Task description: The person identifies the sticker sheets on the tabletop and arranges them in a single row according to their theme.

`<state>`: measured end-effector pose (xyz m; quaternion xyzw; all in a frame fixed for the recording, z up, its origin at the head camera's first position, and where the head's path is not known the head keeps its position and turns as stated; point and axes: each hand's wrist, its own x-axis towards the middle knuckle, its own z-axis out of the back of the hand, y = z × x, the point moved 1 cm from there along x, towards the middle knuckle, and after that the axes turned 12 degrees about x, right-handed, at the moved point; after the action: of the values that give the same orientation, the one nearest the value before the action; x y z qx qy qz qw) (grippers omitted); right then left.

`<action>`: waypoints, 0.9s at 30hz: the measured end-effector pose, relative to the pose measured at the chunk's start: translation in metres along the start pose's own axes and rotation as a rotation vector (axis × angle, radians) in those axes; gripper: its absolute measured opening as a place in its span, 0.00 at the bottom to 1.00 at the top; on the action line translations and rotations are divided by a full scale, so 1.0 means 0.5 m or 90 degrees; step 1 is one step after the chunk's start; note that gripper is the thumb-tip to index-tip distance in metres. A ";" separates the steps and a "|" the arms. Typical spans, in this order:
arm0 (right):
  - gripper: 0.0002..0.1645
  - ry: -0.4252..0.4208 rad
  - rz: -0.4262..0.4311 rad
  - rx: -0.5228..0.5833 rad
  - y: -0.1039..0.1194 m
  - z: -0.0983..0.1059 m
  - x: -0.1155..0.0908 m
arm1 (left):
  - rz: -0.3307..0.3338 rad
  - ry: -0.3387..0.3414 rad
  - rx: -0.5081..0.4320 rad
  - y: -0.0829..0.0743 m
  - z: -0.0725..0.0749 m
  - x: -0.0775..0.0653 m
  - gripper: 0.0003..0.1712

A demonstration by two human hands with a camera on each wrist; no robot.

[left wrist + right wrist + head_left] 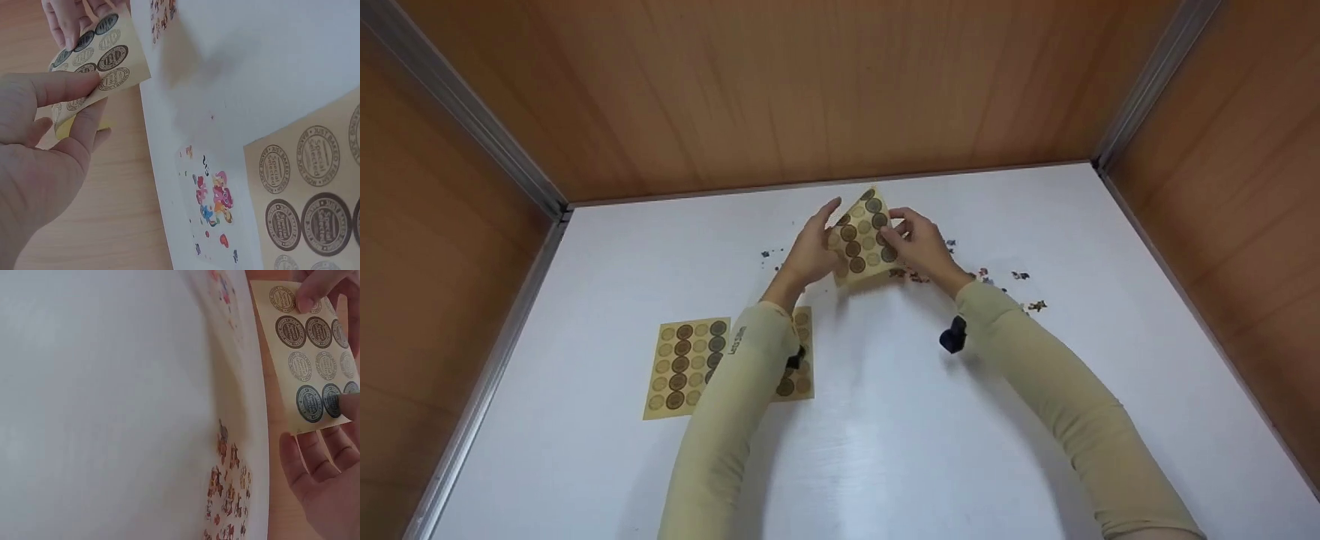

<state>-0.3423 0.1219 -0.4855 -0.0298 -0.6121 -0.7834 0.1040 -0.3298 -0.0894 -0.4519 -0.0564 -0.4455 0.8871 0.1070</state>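
Observation:
A tan sheet of round stickers (864,232) is held up, tilted and slightly bent, above the far part of the table. My left hand (812,253) pinches its left side, thumb on the printed face and fingers behind, as the left wrist view shows. My right hand (922,244) grips the opposite side, with the thumb (350,406) over a dark sticker and the other fingers beneath. Similar tan round stickers (680,364) lie flat on the table at left; my left forearm covers their middle, so I cannot tell whether they form one sheet or two.
A clear sheet with small colourful cartoon stickers (214,202) lies behind the left forearm. More small cartoon stickers (228,495) lie beneath and beyond the right hand. The white table (877,435) meets wooden walls (810,90) at the back and sides.

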 end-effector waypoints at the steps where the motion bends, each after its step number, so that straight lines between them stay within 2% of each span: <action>1: 0.23 0.001 0.000 0.000 -0.001 0.002 -0.008 | 0.016 -0.003 0.003 -0.001 0.000 -0.005 0.68; 5: 0.21 0.013 -0.015 0.033 0.001 -0.002 -0.045 | 0.109 0.015 -0.031 0.001 0.003 -0.032 0.72; 8: 0.20 0.018 -0.021 0.054 0.006 -0.005 -0.070 | 0.173 0.058 -0.099 0.005 0.007 -0.057 0.69; 10: 0.20 0.018 -0.019 0.059 0.010 -0.007 -0.085 | 0.192 0.085 -0.131 0.009 0.011 -0.075 0.64; 13: 0.23 0.028 -0.026 0.093 0.015 -0.012 -0.109 | 0.186 0.113 -0.180 0.018 0.015 -0.101 0.55; 17: 0.38 0.071 -0.004 0.113 0.016 -0.019 -0.148 | 0.155 0.118 -0.204 0.032 0.011 -0.130 0.47; 21: 0.49 0.123 0.047 0.074 0.015 -0.020 -0.188 | 0.138 0.110 -0.203 0.049 -0.003 -0.165 0.44; 27: 0.50 0.196 0.080 -0.027 0.015 -0.017 -0.236 | 0.132 0.106 -0.182 0.068 -0.016 -0.225 0.39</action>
<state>-0.2247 0.1268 -0.5010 0.0501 -0.5689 -0.7835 0.2450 -0.2238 -0.1300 -0.4835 -0.1897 -0.5484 0.8133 0.0423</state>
